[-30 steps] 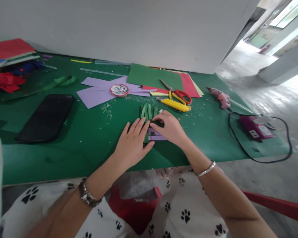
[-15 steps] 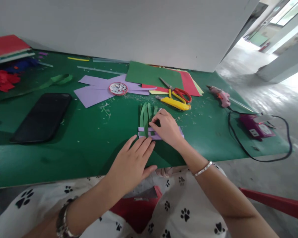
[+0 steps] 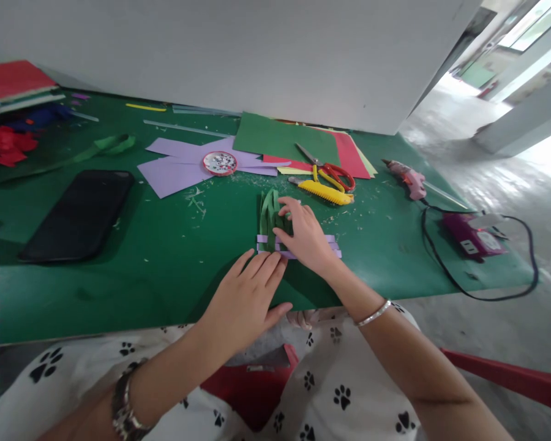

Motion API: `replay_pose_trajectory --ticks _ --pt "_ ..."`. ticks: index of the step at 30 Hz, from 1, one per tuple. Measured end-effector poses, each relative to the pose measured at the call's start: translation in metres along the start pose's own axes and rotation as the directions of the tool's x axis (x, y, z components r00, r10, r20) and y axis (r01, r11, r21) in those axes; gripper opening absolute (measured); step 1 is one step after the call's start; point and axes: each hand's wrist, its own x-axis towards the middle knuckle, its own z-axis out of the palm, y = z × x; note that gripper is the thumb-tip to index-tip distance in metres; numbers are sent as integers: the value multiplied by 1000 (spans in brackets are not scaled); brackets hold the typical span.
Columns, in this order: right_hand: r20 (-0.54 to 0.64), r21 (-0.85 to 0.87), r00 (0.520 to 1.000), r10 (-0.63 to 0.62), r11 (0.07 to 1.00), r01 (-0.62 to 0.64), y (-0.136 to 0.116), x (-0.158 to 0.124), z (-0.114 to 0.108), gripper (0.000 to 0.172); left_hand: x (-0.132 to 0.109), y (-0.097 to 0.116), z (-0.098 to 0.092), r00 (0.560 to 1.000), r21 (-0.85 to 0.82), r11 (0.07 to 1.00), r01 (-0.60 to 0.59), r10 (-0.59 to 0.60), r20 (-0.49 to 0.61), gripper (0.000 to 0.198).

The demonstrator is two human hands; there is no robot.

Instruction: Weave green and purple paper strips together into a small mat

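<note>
On the green tabletop in front of me lies a small weave of green paper strips and lilac paper strips. The green strips stand out past its far side, bunched and leaning together. My left hand is flat, its fingertips on the near edge of the weave. Over the right part is my right hand, with thumb and index finger apart and curved about the green strips. It touches them but does not visibly pinch one. Part of the weave is hidden under this hand.
Beyond the weave lie a yellow cutter, scissors, coloured paper sheets and a small dish. A black phone is at left. At right are a pink glue gun and a purple socket box with a cord.
My right thumb and index finger have parted from a pinch, and the fingers have moved slightly away from me. The green strips have drawn closer together. My left hand stays put.
</note>
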Motion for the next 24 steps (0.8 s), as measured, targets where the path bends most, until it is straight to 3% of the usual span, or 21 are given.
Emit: replay_pose_trajectory --ticks 5,12,19,24 --pt "12 5 1000 -15 1000 15 1 2 -3 58 1 -1 2 1000 -37 999 -3 2 -16 52" --pt "167 44 983 -71 997 64 9 5 -2 61 0 -1 3 1000 -44 999 -2 1 -26 51" --pt "98 64 994 -55 997 49 4 4 -3 58 0 0 4 1000 -38 999 12 -13 -26 50" --pt "37 198 999 5 980 -13 2 5 -3 48 0 1 4 999 -52 999 10 -13 -41 50"
